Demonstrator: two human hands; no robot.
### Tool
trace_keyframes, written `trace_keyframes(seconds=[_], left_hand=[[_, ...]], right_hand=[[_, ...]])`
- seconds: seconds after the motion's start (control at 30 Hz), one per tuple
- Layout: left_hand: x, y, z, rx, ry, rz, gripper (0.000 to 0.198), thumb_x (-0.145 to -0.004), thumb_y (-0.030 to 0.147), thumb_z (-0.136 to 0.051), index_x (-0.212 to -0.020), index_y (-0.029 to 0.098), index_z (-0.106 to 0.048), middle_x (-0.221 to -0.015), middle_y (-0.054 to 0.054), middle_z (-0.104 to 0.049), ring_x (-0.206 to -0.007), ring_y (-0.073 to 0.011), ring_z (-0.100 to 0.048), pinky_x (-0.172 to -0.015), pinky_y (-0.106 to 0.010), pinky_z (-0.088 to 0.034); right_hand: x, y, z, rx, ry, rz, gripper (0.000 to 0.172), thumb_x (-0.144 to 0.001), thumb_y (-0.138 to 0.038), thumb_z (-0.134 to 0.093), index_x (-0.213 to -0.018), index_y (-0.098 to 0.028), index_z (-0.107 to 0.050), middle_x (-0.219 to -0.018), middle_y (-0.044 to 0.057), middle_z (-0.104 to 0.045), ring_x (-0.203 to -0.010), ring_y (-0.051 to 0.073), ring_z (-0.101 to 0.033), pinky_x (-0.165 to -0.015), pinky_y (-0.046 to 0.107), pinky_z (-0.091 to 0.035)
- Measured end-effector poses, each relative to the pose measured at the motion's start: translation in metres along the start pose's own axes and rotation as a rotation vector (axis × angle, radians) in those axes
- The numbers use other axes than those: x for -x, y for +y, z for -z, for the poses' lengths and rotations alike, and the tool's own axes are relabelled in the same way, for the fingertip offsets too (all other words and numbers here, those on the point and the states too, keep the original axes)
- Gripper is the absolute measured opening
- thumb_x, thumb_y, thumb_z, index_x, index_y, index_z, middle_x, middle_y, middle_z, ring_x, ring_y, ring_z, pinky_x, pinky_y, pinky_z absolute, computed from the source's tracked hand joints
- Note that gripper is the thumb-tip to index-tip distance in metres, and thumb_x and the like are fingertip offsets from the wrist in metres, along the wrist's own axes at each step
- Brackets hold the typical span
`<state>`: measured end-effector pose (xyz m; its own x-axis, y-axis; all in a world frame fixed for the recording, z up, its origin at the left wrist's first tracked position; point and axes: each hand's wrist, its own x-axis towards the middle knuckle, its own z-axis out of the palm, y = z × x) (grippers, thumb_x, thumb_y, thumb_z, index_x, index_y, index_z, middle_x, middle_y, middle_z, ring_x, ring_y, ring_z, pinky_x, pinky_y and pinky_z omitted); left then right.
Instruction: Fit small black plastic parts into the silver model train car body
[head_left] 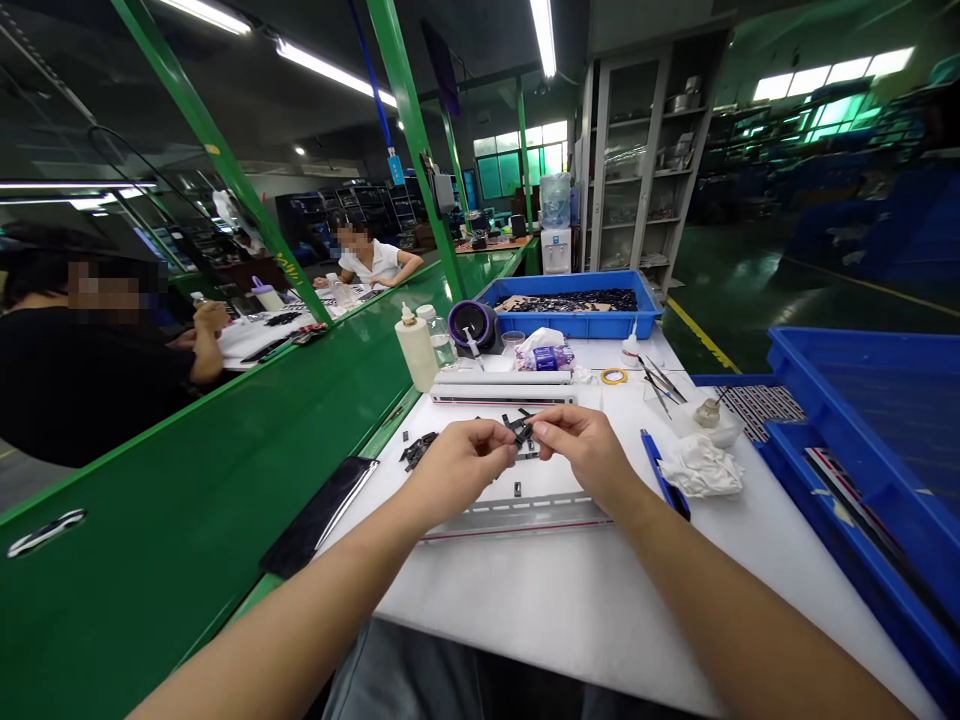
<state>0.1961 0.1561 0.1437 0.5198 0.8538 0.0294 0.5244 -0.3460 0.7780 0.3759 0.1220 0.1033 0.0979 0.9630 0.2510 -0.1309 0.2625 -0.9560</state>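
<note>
My left hand [459, 468] and my right hand [581, 445] meet over the white table [570, 600], both pinching a small black plastic part [520, 432] between their fingertips. Under the hands lies a long clear rail [517, 515] with a tiny black piece on it. A small pile of black parts [417, 450] sits just left of my left hand. Another long white strip [502, 388] lies beyond the hands.
A green conveyor [187, 500] runs along the left, a black phone [319, 515] at its edge. Blue bins stand at the back [574, 322] and right [862, 440]. A glue bottle [415, 348], tape roll [613, 376], tweezers [660, 385], crumpled cloth [701, 467] and blue pen [664, 475] are nearby. Two people sit across the conveyor.
</note>
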Motion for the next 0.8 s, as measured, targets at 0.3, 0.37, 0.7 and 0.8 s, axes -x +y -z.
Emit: trace_keyframes(seconds=[0.3, 0.37, 0.7, 0.8], left_hand=[[0.014, 0.016, 0.001, -0.122, 0.025, -0.268, 0.018, -0.089, 0.029, -0.056, -0.085, 0.02, -0.071, -0.082, -0.004, -0.066, -0.077, -0.0179, -0.058, -0.071, -0.029, -0.044], [0.015, 0.016, -0.001, -0.153, 0.03, -0.361, 0.018, -0.091, 0.027, -0.054, -0.089, 0.02, -0.071, -0.083, -0.005, -0.066, -0.078, -0.0183, -0.059, -0.071, -0.03, -0.045], [0.019, -0.001, -0.02, -0.131, 0.302, -0.556, 0.014, -0.091, 0.025, -0.057, -0.088, 0.019, -0.07, -0.077, -0.005, -0.064, -0.074, -0.0176, -0.056, -0.071, -0.031, -0.044], [0.018, 0.006, -0.023, 0.072, 0.268, -0.213, 0.017, -0.087, 0.033, -0.06, -0.083, 0.019, -0.07, -0.076, -0.003, -0.063, -0.073, -0.0175, -0.054, -0.068, -0.03, -0.042]], right_hand=[[0.001, 0.002, 0.004, -0.478, -0.227, -0.281, 0.02, -0.072, -0.032, -0.074, -0.07, -0.017, -0.061, -0.056, -0.005, -0.047, -0.051, 0.008, -0.039, -0.054, 0.024, -0.035], [0.001, 0.003, 0.006, -0.586, -0.282, -0.395, 0.021, -0.071, -0.031, -0.074, -0.068, -0.017, -0.058, -0.054, -0.005, -0.042, -0.048, 0.007, -0.032, -0.048, 0.022, -0.029], [0.009, -0.006, -0.005, -0.549, -0.28, -0.408, 0.025, -0.073, -0.034, -0.07, -0.07, -0.019, -0.05, -0.057, -0.008, -0.034, -0.045, 0.004, -0.018, -0.043, 0.019, -0.018], [0.019, -0.012, -0.013, -0.119, 0.022, -0.007, 0.017, -0.081, -0.034, -0.063, -0.074, -0.021, -0.054, -0.065, -0.002, -0.045, -0.052, 0.01, -0.034, -0.05, 0.025, -0.031]])
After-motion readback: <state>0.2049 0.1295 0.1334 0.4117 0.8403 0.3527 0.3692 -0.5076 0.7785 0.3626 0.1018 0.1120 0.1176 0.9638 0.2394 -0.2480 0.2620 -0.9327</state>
